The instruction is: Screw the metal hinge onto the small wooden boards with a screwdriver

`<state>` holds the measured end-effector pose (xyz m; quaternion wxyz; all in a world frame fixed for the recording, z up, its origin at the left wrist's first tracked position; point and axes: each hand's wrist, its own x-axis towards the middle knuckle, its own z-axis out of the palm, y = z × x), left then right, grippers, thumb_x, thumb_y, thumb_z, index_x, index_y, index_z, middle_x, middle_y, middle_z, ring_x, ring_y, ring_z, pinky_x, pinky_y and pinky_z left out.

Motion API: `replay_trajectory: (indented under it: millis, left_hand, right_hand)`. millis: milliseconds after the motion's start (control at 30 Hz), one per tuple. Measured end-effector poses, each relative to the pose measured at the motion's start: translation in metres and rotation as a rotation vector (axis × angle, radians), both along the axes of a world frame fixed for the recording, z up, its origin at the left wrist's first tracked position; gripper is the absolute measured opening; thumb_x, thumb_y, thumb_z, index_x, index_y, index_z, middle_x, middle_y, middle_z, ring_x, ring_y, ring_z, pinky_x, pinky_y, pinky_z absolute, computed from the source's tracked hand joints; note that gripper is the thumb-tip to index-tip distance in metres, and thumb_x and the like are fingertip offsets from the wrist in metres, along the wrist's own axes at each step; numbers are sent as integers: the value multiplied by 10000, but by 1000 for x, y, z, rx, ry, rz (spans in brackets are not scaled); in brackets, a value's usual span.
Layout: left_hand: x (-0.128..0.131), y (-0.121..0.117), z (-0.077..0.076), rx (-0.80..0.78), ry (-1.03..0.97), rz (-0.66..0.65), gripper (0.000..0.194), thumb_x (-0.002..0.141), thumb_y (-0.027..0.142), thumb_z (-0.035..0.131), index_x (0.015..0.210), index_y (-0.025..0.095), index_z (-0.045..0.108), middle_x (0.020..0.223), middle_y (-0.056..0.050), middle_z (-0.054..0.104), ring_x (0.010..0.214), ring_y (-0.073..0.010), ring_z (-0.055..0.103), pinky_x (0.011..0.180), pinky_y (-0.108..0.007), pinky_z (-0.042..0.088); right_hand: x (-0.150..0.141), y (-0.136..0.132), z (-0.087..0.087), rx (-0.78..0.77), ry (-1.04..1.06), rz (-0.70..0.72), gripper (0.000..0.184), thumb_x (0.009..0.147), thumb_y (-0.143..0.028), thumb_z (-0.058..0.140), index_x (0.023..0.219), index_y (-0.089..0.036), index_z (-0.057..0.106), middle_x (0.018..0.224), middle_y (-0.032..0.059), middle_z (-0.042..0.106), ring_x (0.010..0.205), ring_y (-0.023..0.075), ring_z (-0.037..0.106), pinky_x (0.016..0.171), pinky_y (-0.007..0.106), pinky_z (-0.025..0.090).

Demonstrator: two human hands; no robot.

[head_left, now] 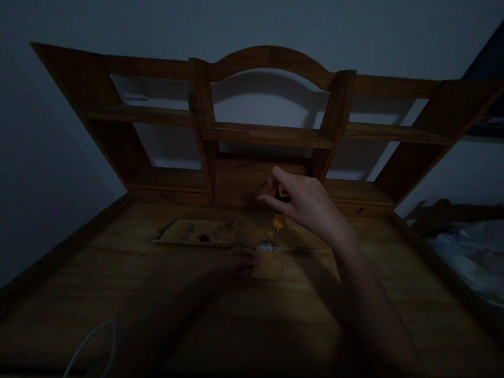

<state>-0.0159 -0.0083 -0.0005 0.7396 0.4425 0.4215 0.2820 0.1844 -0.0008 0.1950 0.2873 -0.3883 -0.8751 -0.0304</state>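
My right hand (298, 198) is closed around the black and orange handle of a screwdriver (279, 221), which stands nearly upright. Its metal shaft reaches down to the right side of a small silver hinge (266, 247). The hinge sits at the far edge of a small wooden block (267, 266) on the desk. Against the left edge of that block, the fingers of my left hand (241, 260) grip it; part of this hand is lost in shadow. Whether the tip is seated in a screw is too dark to tell.
Beyond my left hand lies a worn piece of wood (198, 231) with dark marks. A wooden shelf unit (266, 136) rises at the back of the desk (136, 279). A white cable (90, 337) loops at the front left. Pale plastic bags (486, 253) are off to the right.
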Motion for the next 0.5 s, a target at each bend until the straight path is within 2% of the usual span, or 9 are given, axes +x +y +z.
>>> replay_trajectory:
  millis: [133, 267, 333, 400, 500]
  left_hand:
    - [-1, -2, 2, -7, 0, 9, 241, 740, 324, 776, 745, 130, 634, 617, 17, 539, 502, -63, 451, 490, -197, 346]
    - [-2, 0, -3, -15, -23, 19, 256, 707, 324, 808, 770, 130, 653, 622, 23, 544, 504, -59, 459, 496, -196, 355]
    - [-2, 1, -6, -21, -28, 15, 267, 698, 328, 817, 787, 129, 662, 631, 19, 557, 500, -59, 465, 491, -197, 359]
    - [-1, 2, -7, -29, -29, 24, 280, 677, 321, 831, 789, 126, 664, 648, 11, 575, 507, -66, 487, 492, -200, 374]
    - [-1, 2, -6, -36, -28, 68, 293, 659, 306, 845, 806, 127, 665, 688, 1, 597, 539, -74, 523, 517, -202, 409]
  right_hand:
    - [6, -1, 6, -50, -17, 13, 355, 909, -560, 544, 874, -207, 568, 761, 10, 626, 728, 170, 573, 678, 272, 321]
    - [17, -9, 18, -224, -18, 181, 153, 932, -355, 540, 994, -229, 599, 853, -18, 653, 741, 139, 575, 696, 249, 351]
    - [23, -12, 21, -288, -25, 227, 183, 901, -272, 557, 1079, -243, 589, 935, -18, 663, 780, 139, 582, 714, 246, 367]
    - [25, -13, 22, -303, -20, 223, 217, 891, -259, 564, 1107, -243, 581, 949, -11, 664, 797, 146, 586, 723, 252, 376]
    - [20, -9, 17, -247, 1, 190, 182, 914, -328, 564, 1069, -237, 586, 928, -1, 669, 822, 160, 600, 742, 264, 379]
